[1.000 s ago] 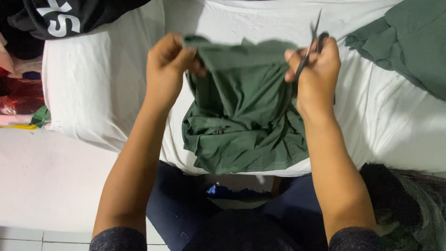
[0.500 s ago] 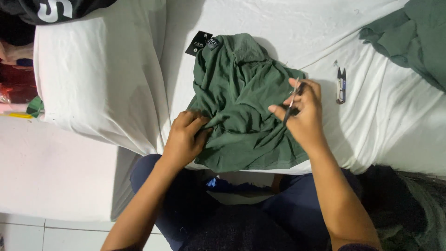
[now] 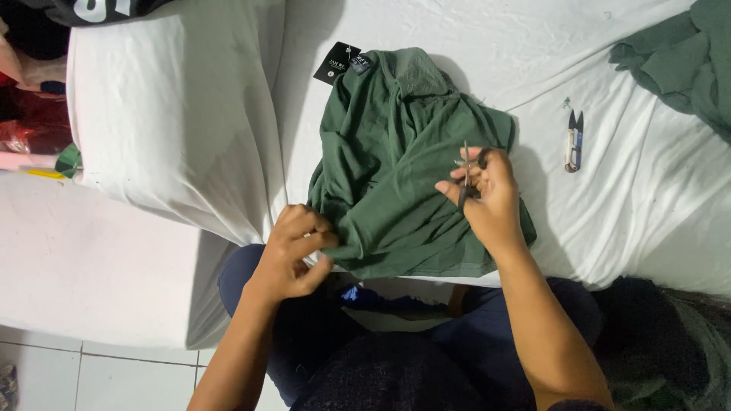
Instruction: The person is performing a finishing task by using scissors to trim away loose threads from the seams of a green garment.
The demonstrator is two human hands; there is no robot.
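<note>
Two hands work on one green shirt [image 3: 403, 183] lying crumpled on a white sheet [image 3: 190, 122]. The left hand [image 3: 293, 255] pinches the soft shirt's bottom corner with curled fingers; half a second ago it sat a bit higher on the cloth. One black tag [image 3: 333, 62] hangs at the collar. The right hand [image 3: 487, 194] rests on the shirt, fingers closed around thin metal scissors [image 3: 464, 164], much as before. One small thread snipper [image 3: 573, 141] lies alone. More green cloth [image 3: 685, 61] sits far right.
</note>
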